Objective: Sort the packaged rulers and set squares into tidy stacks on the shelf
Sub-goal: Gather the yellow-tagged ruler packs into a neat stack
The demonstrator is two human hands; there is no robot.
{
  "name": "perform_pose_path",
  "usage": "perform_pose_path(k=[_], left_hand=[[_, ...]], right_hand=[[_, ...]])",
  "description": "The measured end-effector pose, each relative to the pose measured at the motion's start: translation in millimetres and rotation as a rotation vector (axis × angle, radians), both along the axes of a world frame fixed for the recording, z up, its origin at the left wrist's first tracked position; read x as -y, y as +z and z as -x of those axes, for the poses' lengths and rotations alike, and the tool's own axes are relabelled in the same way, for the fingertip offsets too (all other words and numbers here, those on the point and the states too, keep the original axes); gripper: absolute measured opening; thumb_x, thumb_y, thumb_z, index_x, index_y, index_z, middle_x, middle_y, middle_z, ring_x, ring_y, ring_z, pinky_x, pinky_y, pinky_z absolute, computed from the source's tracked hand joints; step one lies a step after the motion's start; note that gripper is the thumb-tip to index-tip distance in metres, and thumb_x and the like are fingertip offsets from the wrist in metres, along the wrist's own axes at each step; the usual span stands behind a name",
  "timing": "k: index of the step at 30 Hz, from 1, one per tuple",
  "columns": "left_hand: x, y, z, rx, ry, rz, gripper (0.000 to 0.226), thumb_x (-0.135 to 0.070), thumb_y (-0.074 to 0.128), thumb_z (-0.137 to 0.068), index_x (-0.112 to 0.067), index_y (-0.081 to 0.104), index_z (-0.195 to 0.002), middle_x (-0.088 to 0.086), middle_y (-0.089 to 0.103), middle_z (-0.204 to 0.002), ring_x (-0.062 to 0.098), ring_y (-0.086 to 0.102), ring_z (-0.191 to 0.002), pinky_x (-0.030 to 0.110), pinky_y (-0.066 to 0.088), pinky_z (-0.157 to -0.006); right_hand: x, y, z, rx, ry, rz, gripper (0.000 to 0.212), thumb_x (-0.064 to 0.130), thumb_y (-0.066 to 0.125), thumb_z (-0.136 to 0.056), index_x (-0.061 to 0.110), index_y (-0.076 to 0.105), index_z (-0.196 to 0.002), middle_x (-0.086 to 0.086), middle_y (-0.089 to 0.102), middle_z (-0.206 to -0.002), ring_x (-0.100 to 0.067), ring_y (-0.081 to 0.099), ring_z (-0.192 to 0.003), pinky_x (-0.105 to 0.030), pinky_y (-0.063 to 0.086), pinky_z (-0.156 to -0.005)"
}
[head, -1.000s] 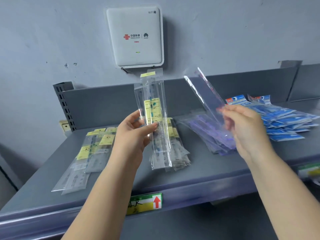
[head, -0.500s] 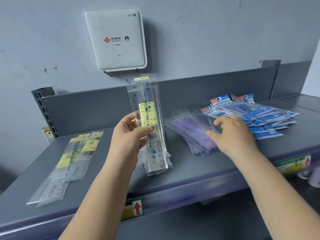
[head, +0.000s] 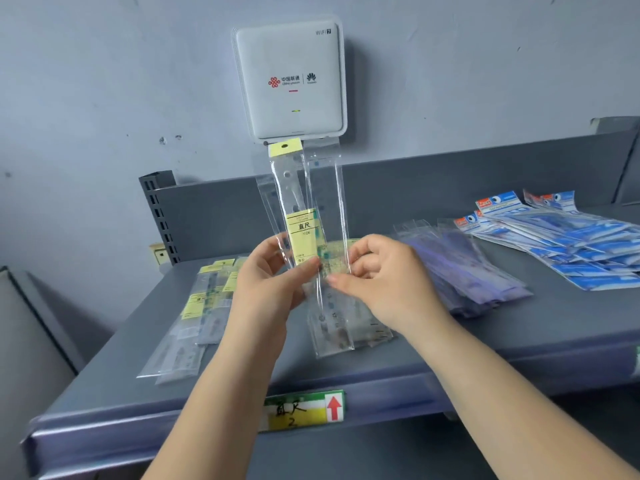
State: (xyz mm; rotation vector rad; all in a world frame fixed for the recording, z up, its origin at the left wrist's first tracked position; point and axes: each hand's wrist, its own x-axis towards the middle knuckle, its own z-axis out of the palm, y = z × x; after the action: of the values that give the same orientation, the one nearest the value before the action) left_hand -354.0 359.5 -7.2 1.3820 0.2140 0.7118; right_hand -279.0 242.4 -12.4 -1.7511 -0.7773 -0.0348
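Plainly, the clear wrappers blur into one another, so how many rulers (head: 304, 216) the hands hold upright cannot be counted, and their lower ends merge with the stack of clear packets (head: 349, 327) lying behind them on the shelf (head: 485, 344). The left hand (head: 273, 285) pinches the bundle at its yellow label, thumb on the near face and fingers curled behind; the right hand (head: 377, 282) pinches the bundle's right edge at the same height, fingers bent round the plastic. The packets rise well above both hands, their yellow hang tab reaching the lower edge of the white router (head: 289, 81) on the far wall, and hang below the hands too. To the left a loose stack of yellow-labelled packets (head: 197, 320) lies on the shelf, partly hidden by the left wrist. To the right lies a fanned pile of purple packets (head: 464, 268), and farther right a spread of blue packets (head: 568, 244) cut off by the frame edge. A green and yellow price tag (head: 304, 408) with a red arrow sits on the shelf's near edge.
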Motion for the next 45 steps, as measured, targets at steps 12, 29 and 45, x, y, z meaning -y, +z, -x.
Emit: perform_pose_path(k=[12, 29, 45], left_hand=[[-29, 1, 23, -0.005, 0.097, 0.054, 0.032, 0.009, 0.062, -0.082, -0.013, 0.061, -0.105, 0.003, 0.071, -0.089, 0.009, 0.069, -0.065, 0.022, 0.054, -0.053], [9, 1, -12, -0.032, -0.035, -0.012, 0.032, 0.005, 0.069, -0.076, -0.007, 0.060, -0.103, 0.008, 0.068, -0.088, 0.009, 0.066, -0.060, 0.019, 0.050, -0.049], [-24, 3, 16, -0.017, 0.091, 0.052, 0.011, -0.001, 0.061, -0.086, -0.013, 0.062, -0.088, 0.004, 0.062, -0.075, 0.010, 0.062, -0.054, 0.025, 0.053, -0.049]], right_hand=[[18, 9, -21, -0.071, -0.097, -0.211, 0.022, 0.008, 0.073, -0.076, 0.020, 0.055, -0.075, -0.002, 0.067, -0.057, -0.022, 0.058, -0.058, -0.030, 0.045, -0.060], [54, 1, -30, 0.210, -0.348, 0.184, 0.032, 0.037, 0.074, -0.073, 0.016, 0.067, -0.096, 0.004, 0.059, -0.067, -0.014, 0.054, -0.063, -0.024, 0.037, -0.065], [5, -7, -27, 0.154, -0.191, 0.195, 0.028, 0.028, 0.076, -0.075, 0.014, 0.064, -0.097, 0.001, 0.063, -0.069, -0.012, 0.055, -0.063, -0.025, 0.043, -0.064]])
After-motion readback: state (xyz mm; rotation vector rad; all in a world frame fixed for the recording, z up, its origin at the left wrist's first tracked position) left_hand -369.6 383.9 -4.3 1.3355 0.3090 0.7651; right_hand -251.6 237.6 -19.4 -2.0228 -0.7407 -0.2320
